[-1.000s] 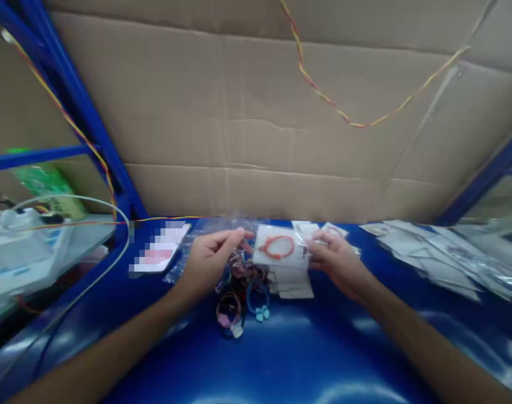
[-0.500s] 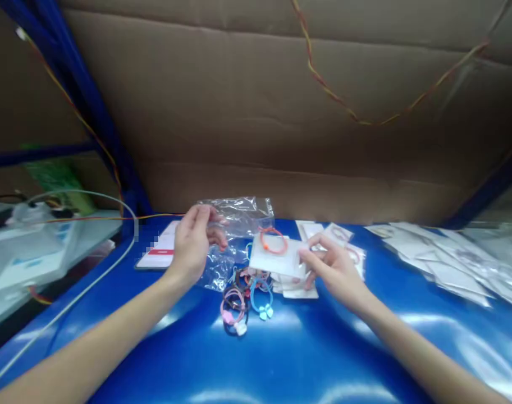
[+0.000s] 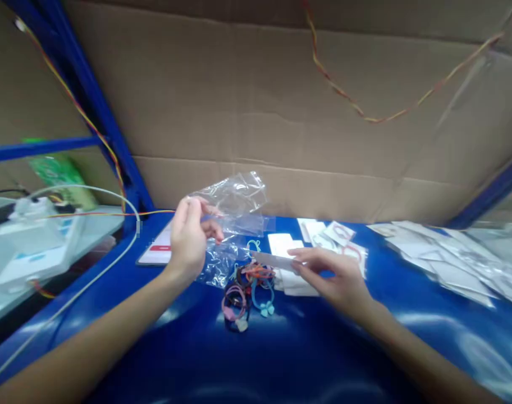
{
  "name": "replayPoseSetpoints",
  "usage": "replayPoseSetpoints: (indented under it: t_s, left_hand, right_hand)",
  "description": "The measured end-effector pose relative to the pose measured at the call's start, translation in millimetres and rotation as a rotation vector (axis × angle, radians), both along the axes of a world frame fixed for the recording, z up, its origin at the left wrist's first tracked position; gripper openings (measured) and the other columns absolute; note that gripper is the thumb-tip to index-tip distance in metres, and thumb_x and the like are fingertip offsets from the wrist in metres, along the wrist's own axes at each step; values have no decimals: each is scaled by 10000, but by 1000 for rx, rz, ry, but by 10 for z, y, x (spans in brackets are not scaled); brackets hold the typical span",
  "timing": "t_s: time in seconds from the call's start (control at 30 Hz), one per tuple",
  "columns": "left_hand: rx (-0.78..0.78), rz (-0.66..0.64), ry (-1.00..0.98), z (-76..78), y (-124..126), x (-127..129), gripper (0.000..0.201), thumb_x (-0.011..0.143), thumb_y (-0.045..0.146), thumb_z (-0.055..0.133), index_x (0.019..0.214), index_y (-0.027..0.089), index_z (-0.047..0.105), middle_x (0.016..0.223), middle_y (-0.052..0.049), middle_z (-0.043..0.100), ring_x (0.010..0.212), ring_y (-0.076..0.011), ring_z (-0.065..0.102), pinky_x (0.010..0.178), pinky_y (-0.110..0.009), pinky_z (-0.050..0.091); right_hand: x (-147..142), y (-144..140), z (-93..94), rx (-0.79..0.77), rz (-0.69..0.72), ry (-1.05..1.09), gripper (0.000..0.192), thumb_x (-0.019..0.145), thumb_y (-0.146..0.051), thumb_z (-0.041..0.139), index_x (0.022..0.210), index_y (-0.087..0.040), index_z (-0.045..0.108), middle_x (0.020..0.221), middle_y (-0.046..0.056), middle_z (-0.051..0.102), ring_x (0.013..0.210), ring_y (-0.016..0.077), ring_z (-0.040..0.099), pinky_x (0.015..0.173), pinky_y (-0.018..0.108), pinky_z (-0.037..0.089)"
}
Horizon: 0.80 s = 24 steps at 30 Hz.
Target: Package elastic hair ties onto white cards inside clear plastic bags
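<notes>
My left hand (image 3: 191,233) is closed on a clear plastic bag (image 3: 241,193), which sticks out to the right of its fingers. My right hand (image 3: 334,275) pinches a white card (image 3: 273,261) by its right end, and the card is seen nearly edge-on. Under the card lies a heap of hair ties (image 3: 250,280) in pink, blue, orange and dark colours. An orange hair tie (image 3: 260,272) shows just below the card; whether it hangs from it or rests on the heap I cannot tell. More white cards (image 3: 298,285) lie behind the right fingers.
More clear bags (image 3: 218,268) lie beside the left hand, over a phone-like device (image 3: 155,255) with a red band. Packed cards (image 3: 340,233) lie at the back, and a larger pile (image 3: 433,255) is on the right. A pale cable (image 3: 108,264) loops at left.
The bag in my left hand has been raised and tilted up. My right hand has turned the card from face-up to nearly edge-on, and the orange hair tie now appears lower, below it.
</notes>
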<state>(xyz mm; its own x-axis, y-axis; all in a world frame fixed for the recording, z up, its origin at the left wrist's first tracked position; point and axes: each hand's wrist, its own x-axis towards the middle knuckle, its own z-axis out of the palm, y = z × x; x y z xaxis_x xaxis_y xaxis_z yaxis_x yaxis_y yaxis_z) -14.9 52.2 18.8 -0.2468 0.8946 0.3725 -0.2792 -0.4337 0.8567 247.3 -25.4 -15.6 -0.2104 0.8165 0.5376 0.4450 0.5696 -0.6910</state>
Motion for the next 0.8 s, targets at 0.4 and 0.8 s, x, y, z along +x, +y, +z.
replayPoseSetpoints:
  t_s: [0.4, 0.8]
  left_hand:
    - [14, -36, 50, -23, -29, 14, 181, 965, 378, 591, 904, 232, 506, 747, 25, 676, 385, -118, 578, 341, -230, 417]
    - [-32, -124, 147, -99, -83, 77, 144, 945, 355, 581, 955, 230, 509, 763, 42, 665, 388, -104, 574, 353, -210, 423]
  right_hand:
    - [160, 154, 149, -197, -329, 408, 388, 844, -541, 737, 1038, -205, 741, 717, 33, 733, 389, 139, 547, 335, 272, 410]
    - [292, 561, 11, -133, -204, -72, 287, 836, -455, 751, 931, -198, 835, 866, 87, 816, 728, 256, 717, 613, 346, 525]
